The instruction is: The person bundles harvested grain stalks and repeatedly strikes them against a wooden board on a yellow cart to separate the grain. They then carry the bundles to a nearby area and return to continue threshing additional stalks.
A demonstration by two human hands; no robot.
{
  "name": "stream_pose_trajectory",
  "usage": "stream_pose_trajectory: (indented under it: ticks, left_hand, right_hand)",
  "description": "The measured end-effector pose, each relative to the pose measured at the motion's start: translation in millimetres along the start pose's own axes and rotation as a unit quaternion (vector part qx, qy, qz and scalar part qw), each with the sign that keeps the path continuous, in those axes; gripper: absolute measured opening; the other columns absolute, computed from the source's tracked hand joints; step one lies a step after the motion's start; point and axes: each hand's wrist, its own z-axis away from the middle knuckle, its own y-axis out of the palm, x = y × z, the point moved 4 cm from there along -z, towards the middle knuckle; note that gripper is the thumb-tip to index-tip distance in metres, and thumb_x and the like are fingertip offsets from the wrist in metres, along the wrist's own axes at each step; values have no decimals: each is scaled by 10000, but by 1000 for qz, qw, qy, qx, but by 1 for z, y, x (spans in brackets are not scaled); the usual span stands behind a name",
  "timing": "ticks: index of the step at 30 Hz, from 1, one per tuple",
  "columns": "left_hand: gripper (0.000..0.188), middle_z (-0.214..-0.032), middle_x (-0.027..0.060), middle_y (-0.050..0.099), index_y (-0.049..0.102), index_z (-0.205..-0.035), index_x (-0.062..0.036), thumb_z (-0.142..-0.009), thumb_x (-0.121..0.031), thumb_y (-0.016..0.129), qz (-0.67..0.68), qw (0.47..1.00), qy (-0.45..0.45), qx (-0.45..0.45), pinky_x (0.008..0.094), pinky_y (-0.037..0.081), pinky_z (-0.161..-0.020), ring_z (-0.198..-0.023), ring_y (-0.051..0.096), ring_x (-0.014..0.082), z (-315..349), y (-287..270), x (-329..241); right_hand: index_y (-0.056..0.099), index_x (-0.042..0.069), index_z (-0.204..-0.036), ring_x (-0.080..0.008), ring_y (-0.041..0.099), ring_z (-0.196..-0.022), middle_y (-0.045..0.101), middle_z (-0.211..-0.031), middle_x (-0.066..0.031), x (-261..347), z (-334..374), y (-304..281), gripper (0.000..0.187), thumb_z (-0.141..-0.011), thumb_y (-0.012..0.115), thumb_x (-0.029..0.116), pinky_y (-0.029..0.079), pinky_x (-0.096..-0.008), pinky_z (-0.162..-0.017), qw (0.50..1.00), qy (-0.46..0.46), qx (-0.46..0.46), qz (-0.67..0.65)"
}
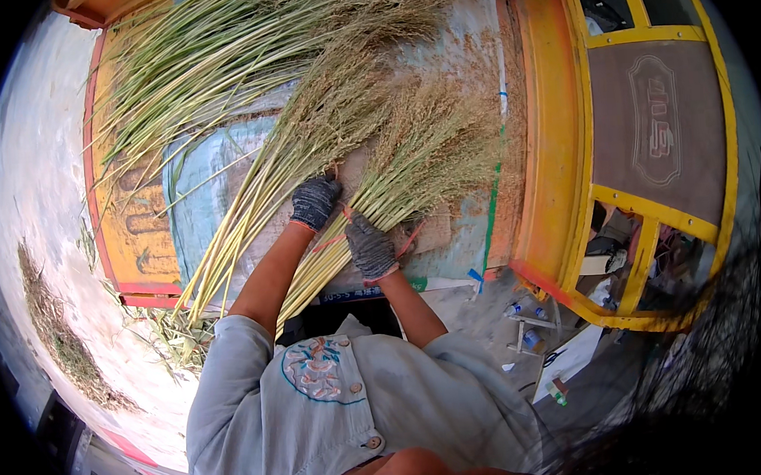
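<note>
My left hand [315, 200], in a dark grey knit glove with an orange cuff edge, curls over long seed-headed stalks [249, 193] where stems meet brushy heads. Just right and nearer, my right hand [370, 247], gloved alike, is closed against a smaller bundle of stalks [419, 154]. Red string [410, 238] shows on both sides of that hand, across the bundle. Its green-brown heads fan to the upper right; its pale stems [314, 275] run down left past my left forearm. My fingertips are partly hidden.
A bigger heap of green stalks [199, 66] covers the far side of the orange truck bed [143, 228]. Beneath lies pale blue sheeting [189, 166] with loose seed. At right stands a yellow metal frame [555, 125]. Dry plant scraps [67, 340] lie on the ground at left.
</note>
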Motion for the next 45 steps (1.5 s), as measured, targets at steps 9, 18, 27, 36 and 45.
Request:
stream_pose_trajectory:
  ticks: [9,18,27,36,45]
  left_hand:
    - [488,-1074,199,580,553,-1141,-66,-701,-239,676,275,952,-92,-98,385,460,-818,-942,579,343,2,-14,-15]
    - [439,-1106,170,543,586,-1063,-93,-663,-230,709,27,951,-176,-252,433,421,-833,-982,520,352,68,-83,13]
    - [414,-1079,147,555,538,-1118,-104,-717,-189,596,-120,958,-177,-192,462,368,-894,-1058,483,352,69,-46,53]
    - [409,-939,169,587,575,-949,-73,-588,-238,677,-50,961,-153,-223,501,345,-884,-992,499,369,68,-45,43]
    - [380,-962,175,578,562,-922,-67,-582,-178,689,-48,948,-100,-300,531,305,-964,-979,509,361,82,-71,2]
  right_hand:
    - [580,90,-1058,-252,596,-916,433,-1313,-80,1,-11,4,290,-791,486,156,494,-380,-750,996,-12,72,54]
    - [559,89,-1144,-249,599,-922,342,-1390,-48,-5,-13,13,356,-808,456,144,486,-381,-792,984,16,166,64]
    - [570,67,-1101,-250,597,-913,370,-1367,-74,-2,-18,11,319,-825,449,170,480,-381,-789,986,25,160,51]
    - [573,64,-1061,-263,600,-869,400,-1342,-80,6,-23,-4,284,-825,453,165,485,-389,-752,982,49,175,45]
    - [574,56,-1092,-277,611,-858,418,-1328,-90,-9,-15,21,310,-823,460,157,489,-396,-747,990,28,127,54]
